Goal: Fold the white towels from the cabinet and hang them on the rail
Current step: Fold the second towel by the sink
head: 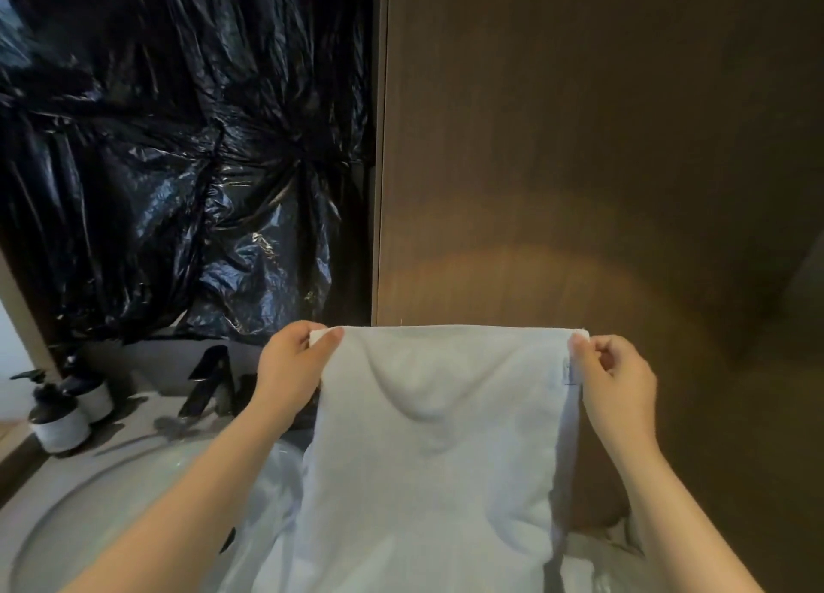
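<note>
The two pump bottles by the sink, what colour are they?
Pump bottles: black tops, white bases, head view.

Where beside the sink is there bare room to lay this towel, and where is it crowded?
Free: the strip of counter between the pump bottles and the faucet, and the edge left of the basin. Crowded: the back left corner round the bottles, and the faucet's base.
</note>
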A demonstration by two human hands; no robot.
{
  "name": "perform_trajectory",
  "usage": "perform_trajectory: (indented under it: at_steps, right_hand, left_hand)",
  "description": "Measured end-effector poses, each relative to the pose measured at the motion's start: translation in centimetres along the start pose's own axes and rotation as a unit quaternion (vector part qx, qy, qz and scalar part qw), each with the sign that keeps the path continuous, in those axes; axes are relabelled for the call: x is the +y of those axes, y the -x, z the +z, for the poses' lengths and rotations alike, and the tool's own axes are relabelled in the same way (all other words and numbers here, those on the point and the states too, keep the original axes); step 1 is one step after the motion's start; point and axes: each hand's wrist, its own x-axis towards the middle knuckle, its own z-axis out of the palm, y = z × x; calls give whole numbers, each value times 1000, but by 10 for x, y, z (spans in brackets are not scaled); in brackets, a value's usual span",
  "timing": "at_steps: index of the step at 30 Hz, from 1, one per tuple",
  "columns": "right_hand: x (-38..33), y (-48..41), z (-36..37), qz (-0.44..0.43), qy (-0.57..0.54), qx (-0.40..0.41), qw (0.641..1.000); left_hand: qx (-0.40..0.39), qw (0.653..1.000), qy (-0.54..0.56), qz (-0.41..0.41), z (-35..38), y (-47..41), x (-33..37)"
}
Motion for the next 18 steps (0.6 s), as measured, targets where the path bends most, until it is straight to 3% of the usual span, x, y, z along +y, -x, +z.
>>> perform_trajectory:
  at_steps: [10,18]
  right_hand:
    - [-23,36,6,-13,-115,-13,993]
    - [0,21,-1,38,-78,33,996]
  left_hand:
    - [-24,993,114,-33,2,47,7]
    - [49,995,25,-81,-12,27,-13]
